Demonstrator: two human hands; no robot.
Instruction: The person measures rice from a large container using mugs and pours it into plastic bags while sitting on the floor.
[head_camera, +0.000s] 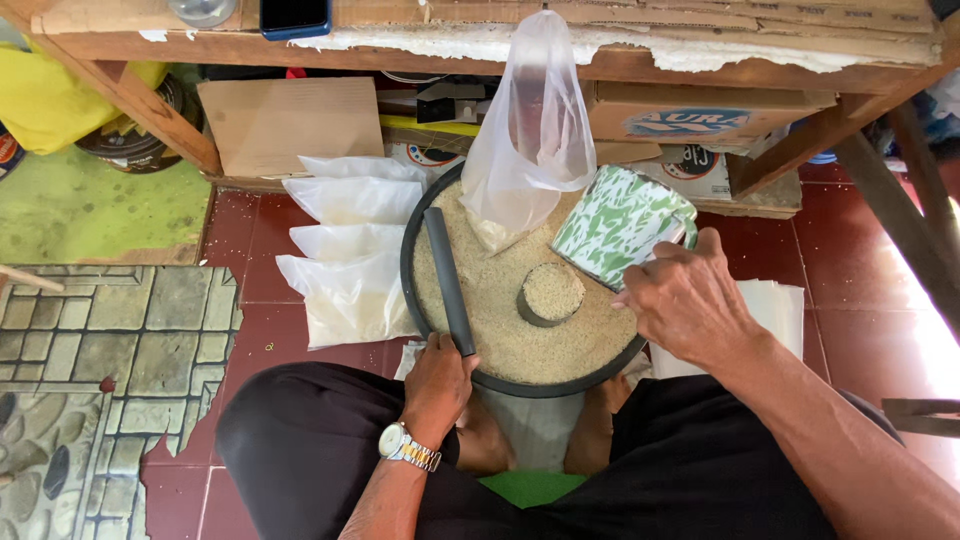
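Now I see my right hand (690, 300) wrapped around a green mug (620, 226), tipped over the grain basin (520, 384) mid-frame. My left hand (438, 378) grips a black stick (448, 280).

Lighting: bright, even daylight. Strong glare on red floor tiles (925, 300) at right edge. Shadows: soft, deepest beneath wooden table (620, 62). Focus: sharp at centre. Distortion: slight wide-angle bending near the frame edges.
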